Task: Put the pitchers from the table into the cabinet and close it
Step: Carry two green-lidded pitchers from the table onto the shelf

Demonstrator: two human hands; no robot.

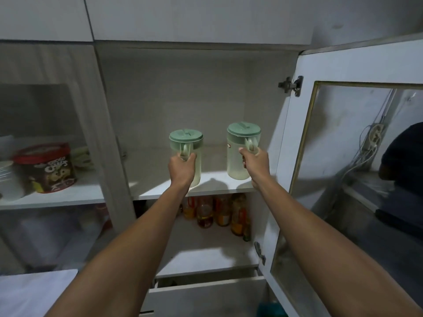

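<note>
Two clear plastic pitchers with pale green lids are on the upper shelf (160,181) of the open cabinet. My left hand (182,167) grips the handle of the left pitcher (186,143), which sits near the shelf's front edge. My right hand (254,162) grips the handle of the right pitcher (238,154), whose base rests a little further back. The cabinet door (343,156), with a glass pane, is swung wide open on the right.
Several bottles (215,213) stand on the lower shelf. A red-lidded cereal tub (49,168) and a white cup (9,179) sit behind the closed glass door on the left. A drawer (206,294) below is slightly pulled out. A person's dark figure (402,156) shows through the door glass.
</note>
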